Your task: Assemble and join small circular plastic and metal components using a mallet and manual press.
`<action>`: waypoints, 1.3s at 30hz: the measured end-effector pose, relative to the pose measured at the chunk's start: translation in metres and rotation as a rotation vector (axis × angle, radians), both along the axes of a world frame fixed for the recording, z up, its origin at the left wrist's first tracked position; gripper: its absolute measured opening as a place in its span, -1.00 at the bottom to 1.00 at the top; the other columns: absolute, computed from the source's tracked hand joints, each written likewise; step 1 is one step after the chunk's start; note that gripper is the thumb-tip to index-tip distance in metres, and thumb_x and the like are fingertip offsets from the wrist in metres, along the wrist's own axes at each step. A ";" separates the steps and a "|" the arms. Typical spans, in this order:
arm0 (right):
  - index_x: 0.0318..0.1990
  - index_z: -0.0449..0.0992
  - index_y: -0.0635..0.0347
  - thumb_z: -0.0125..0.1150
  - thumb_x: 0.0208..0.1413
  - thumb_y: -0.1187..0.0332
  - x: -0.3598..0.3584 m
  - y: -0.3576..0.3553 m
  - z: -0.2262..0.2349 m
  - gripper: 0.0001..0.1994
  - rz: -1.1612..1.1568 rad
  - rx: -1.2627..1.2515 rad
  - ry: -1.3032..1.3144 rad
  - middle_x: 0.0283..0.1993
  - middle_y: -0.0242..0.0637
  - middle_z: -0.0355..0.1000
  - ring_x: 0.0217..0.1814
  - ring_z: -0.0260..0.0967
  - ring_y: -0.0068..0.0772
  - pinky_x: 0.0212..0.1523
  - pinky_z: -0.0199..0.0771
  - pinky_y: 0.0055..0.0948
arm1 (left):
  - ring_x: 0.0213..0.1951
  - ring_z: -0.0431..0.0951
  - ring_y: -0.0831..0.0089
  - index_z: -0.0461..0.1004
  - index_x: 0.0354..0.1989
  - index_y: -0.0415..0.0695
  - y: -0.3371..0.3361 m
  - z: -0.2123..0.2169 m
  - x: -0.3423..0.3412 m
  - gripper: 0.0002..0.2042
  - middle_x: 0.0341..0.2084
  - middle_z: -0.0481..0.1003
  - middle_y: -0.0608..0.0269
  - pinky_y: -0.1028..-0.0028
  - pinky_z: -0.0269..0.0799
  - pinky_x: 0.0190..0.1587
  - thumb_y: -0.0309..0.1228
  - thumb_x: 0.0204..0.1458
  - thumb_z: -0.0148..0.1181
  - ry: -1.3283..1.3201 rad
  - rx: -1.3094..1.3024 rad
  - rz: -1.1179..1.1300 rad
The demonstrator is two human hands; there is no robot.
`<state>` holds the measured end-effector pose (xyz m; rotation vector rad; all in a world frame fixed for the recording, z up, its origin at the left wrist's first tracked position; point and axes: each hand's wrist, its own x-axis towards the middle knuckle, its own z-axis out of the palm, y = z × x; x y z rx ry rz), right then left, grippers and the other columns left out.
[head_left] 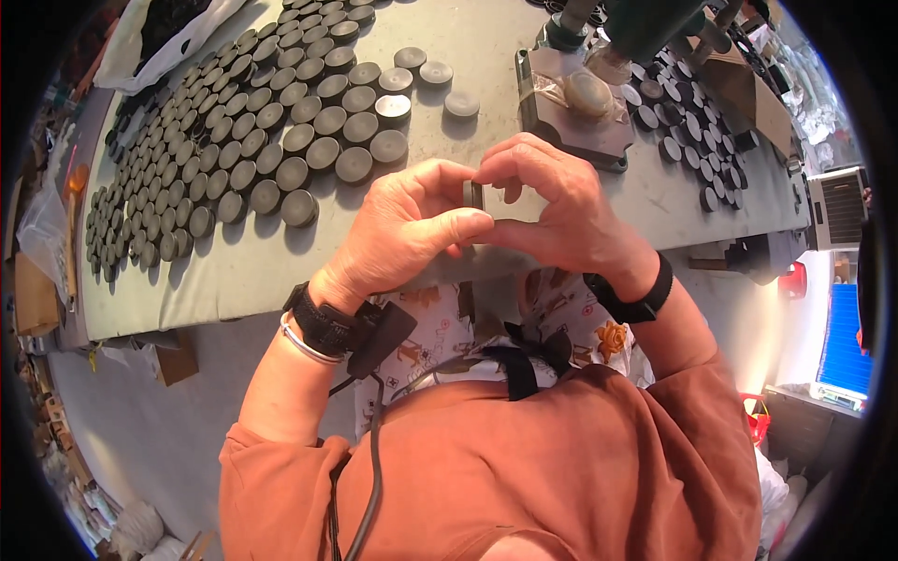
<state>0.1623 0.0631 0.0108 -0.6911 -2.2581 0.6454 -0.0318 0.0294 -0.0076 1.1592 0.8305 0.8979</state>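
Observation:
My left hand (407, 229) and my right hand (552, 210) meet above the near edge of the grey table (234, 271). Between their fingertips they pinch a small dark round disc (473, 194), seen edge-on and mostly hidden by the fingers. Both wrists wear black bands; the left one also has a thin white band. A cable runs from the left wrist down over my orange top.
Many grey round discs (253, 122) lie in rows on the table's left half. A metal press with a block base (580, 103) stands behind my hands. More dark discs (697, 131) cover the right side. Bags and boxes sit on the floor at left.

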 end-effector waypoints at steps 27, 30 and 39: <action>-0.50 0.30 0.21 0.42 -0.39 0.42 -0.004 0.017 -0.017 -0.66 0.015 -0.093 0.143 -0.52 -0.27 0.27 -0.55 0.23 -0.31 -0.55 0.26 -0.45 | -0.53 0.26 0.79 0.42 -0.03 -0.24 -0.005 0.004 0.021 -0.72 -0.45 0.42 0.48 0.75 0.17 -0.51 -0.37 0.13 0.08 0.117 -0.005 0.161; -0.50 0.30 0.22 0.41 -0.38 0.43 -0.005 0.020 -0.016 -0.67 0.017 -0.089 0.185 -0.53 -0.27 0.26 -0.54 0.24 -0.33 -0.53 0.27 -0.45 | -0.57 0.20 0.80 0.44 -0.12 -0.22 -0.004 0.003 0.029 -0.77 -0.52 0.36 0.53 0.75 0.11 -0.54 -0.35 0.15 0.03 0.070 -0.033 0.235; -0.52 0.32 0.27 0.36 -0.37 0.43 -0.009 0.019 -0.012 -0.71 0.013 -0.450 0.238 -0.57 -0.32 0.27 -0.56 0.21 -0.50 -0.53 0.29 -0.50 | -0.47 0.29 0.68 0.42 -0.40 -0.28 -0.002 0.000 0.037 -0.78 -0.54 0.39 0.41 0.59 0.26 -0.44 -0.34 0.11 0.02 0.109 0.077 0.416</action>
